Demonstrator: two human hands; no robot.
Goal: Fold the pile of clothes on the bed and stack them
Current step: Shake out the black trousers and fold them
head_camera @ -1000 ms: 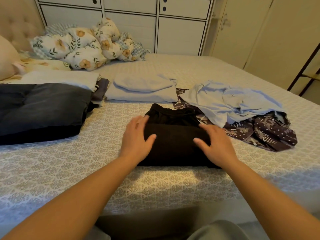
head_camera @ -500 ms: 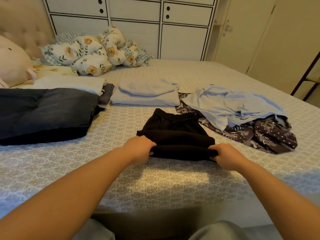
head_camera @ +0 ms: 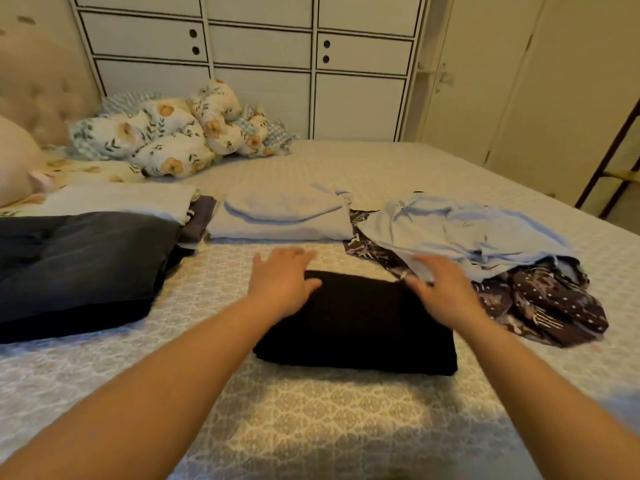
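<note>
A black garment [head_camera: 360, 327] lies folded into a compact block on the bed [head_camera: 311, 427] in front of me. My left hand [head_camera: 280, 282] rests flat on its far left corner with fingers spread. My right hand [head_camera: 446, 292] lies flat on its far right corner, fingers straight. To the right sits an unfolded pile: a light blue shirt [head_camera: 467, 237] over a dark patterned garment [head_camera: 547, 306]. Behind the black block lies a folded light blue garment [head_camera: 280, 220]. At the left are folded dark jeans [head_camera: 76, 268] and a white and grey stack [head_camera: 138, 202].
Floral bedding [head_camera: 173, 136] is bunched at the head of the bed, beside a pink pillow [head_camera: 14, 161]. White cabinets [head_camera: 311, 64] stand behind the bed. A dark metal frame [head_camera: 609, 154] stands at the far right edge.
Both hands gripped the near edge of the black garment, carried it away from me over the rest, and now lie flat on the far edge of the smaller block.
</note>
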